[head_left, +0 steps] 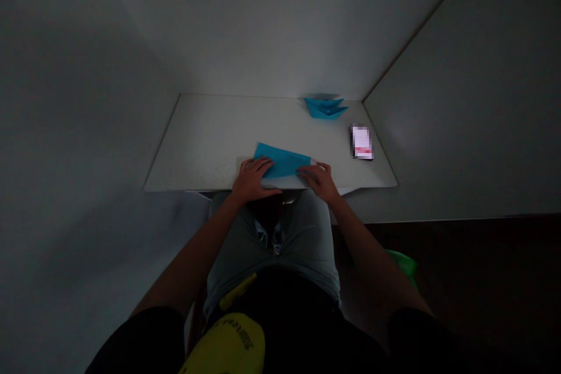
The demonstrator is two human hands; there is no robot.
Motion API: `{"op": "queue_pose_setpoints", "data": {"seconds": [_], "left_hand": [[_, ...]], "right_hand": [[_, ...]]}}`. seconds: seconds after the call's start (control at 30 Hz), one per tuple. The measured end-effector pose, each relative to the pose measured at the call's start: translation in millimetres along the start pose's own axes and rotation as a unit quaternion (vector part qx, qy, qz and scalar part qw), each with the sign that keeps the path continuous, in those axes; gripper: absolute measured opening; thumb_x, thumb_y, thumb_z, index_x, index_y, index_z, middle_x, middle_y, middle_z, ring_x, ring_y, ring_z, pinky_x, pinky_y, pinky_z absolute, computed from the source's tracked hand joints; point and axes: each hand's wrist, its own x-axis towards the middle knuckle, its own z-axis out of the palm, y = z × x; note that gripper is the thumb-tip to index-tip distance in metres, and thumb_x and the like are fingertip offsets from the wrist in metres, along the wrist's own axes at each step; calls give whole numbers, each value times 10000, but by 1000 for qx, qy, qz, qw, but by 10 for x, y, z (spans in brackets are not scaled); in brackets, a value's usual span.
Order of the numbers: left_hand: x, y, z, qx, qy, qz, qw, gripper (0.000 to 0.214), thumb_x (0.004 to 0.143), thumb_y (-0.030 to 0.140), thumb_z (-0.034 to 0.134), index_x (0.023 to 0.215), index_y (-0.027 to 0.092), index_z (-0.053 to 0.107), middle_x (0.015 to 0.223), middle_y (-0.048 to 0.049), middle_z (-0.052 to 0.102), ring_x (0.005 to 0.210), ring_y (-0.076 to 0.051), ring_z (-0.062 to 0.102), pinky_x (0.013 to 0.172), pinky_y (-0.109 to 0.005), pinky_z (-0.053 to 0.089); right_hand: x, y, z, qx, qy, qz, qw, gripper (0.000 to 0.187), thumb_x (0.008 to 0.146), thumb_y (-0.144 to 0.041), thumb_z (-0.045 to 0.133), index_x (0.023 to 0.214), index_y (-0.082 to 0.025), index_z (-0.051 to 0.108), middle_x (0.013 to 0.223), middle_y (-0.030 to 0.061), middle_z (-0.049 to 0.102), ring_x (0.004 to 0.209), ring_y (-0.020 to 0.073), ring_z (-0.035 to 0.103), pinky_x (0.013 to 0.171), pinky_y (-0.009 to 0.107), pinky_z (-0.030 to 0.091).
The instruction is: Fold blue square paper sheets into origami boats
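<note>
A blue sheet of paper [284, 160], folded into a long strip, lies near the front edge of the white table [205, 140]. My left hand [254, 178] rests flat on its left end, fingers stretched over the paper. Pressing the strip's right end is my right hand [319, 179], its fingers laid down and slightly curled on the fold. A finished blue folded-paper figure [325, 107] stands at the back of the table, out of reach of both hands.
A phone [362, 142] with a lit screen lies at the right of the table. Grey walls close in behind and on both sides. My knees sit below the table's front edge, and something green [403, 263] lies on the dark floor at right.
</note>
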Motion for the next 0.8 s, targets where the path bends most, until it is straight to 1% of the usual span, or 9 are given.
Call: {"op": "queue_pose_setpoints", "data": {"seconds": [0.1,0.17,0.27,0.33,0.47,0.57,0.63,0.7,0.8], "left_hand": [[17,-87,8,-102,51,-53,992,718,859,639,836,1442,241,702,1435,-133,745,1369,-364,672,1253,-554,417],[42,-166,27,-201,82,-108,970,483,918,619,768,1196,225,797,1165,-99,829,1125,-310,769,1092,-485,556],[79,-267,55,-325,113,-167,924,428,954,628,683,870,214,750,868,-51,789,836,-229,750,826,-372,615],[94,-292,67,-344,127,-183,912,397,959,596,669,841,219,710,827,-31,761,781,-199,715,759,-333,600],[118,-234,65,-214,158,-193,944,175,941,398,712,957,224,717,992,-58,779,950,-230,727,930,-388,589],[136,-147,45,-101,135,-182,969,151,924,295,723,1059,227,727,1153,-96,776,1150,-287,710,1107,-476,515],[137,-94,25,-55,100,-172,978,207,954,298,696,1144,225,733,1215,-113,771,1222,-312,687,1150,-504,476],[123,-54,7,-22,74,-158,984,298,993,319,651,1262,214,727,1297,-130,762,1279,-327,663,1164,-512,461],[79,-17,-8,4,29,-79,996,432,1058,338,551,1461,239,671,1496,-105,703,1425,-314,594,1236,-511,408]], "right_hand": [[122,-69,-103,113,112,67,985,385,1067,-601,574,1091,-259,749,1039,70,793,971,266,715,947,451,547],[254,-98,-179,194,154,94,964,427,1025,-672,613,1051,-256,706,933,34,735,823,224,664,780,373,547],[445,-74,-203,263,154,127,944,462,977,-718,647,1061,-264,659,799,-18,650,685,184,580,652,318,495],[522,-12,-135,259,146,144,944,461,959,-717,648,1060,-266,647,752,-33,620,653,179,554,634,312,484],[511,133,75,166,131,132,968,395,934,-612,662,1089,-249,681,930,29,750,834,234,684,821,391,578],[391,142,159,76,59,80,992,394,1003,-500,581,1254,-233,724,1198,105,812,1102,302,750,1025,485,580],[279,79,180,4,-7,15,1000,435,1059,-450,529,1392,-234,709,1417,125,761,1308,318,706,1154,524,521],[159,-15,196,-66,-69,-45,994,505,1093,-462,518,1531,-239,636,1614,124,630,1491,319,592,1255,550,437],[15,-145,228,-142,-116,-86,979,688,1102,-565,519,1688,-210,455,1770,145,413,1646,326,401,1343,575,318]]}}
